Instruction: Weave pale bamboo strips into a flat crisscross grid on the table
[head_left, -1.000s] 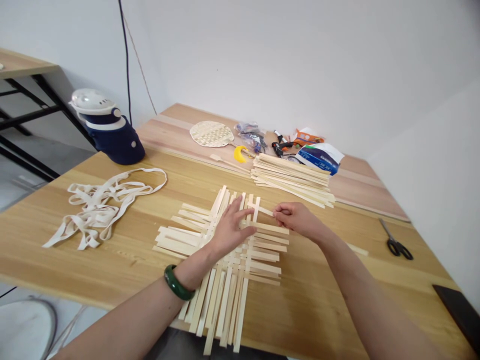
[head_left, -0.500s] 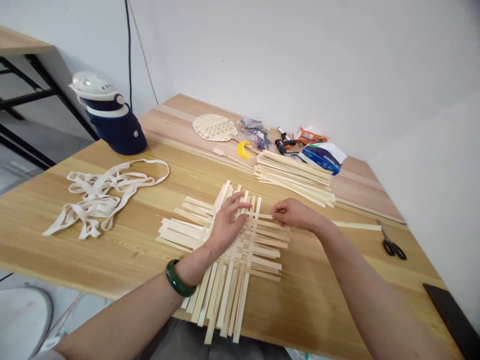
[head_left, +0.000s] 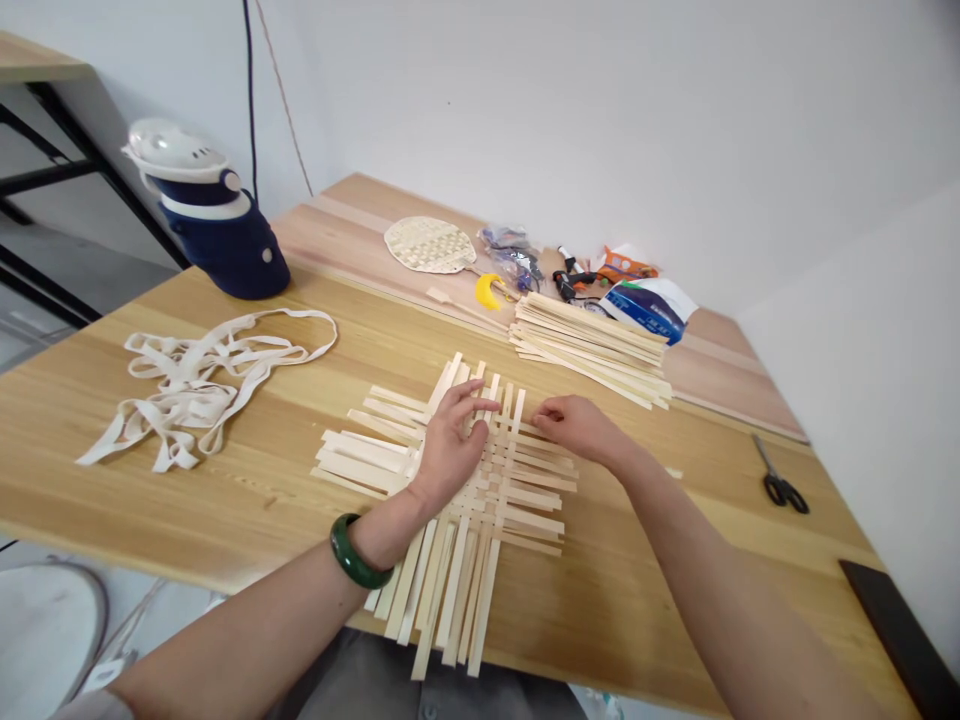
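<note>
A woven mat of pale bamboo strips point(head_left: 495, 490) lies on the table in front of me, loose strip ends sticking out on its sides. My left hand point(head_left: 454, 440) rests over its upper middle, fingers spread, with a green bangle point(head_left: 358, 552) on the wrist. At the mat's upper right edge, my right hand point(head_left: 574, 425) is closed in a pinch on a thin bamboo strip. Its far end point(head_left: 675, 472) shows just past my right forearm; the forearm hides the middle part. Where the strip enters the weave is partly covered by my left hand.
A stack of bamboo strips point(head_left: 592, 350) lies behind the mat. Black scissors point(head_left: 780, 482) are at right, a tangle of white cloth tape point(head_left: 199, 385) and a blue-white jug point(head_left: 217, 235) at left. A woven fan point(head_left: 429, 245) and a glue gun point(head_left: 570, 280) sit near the wall.
My right hand has shifted slightly left, and the strip's far end has slid left with it, away from the scissors. My left hand stays on the mat. The view has tilted slightly.
</note>
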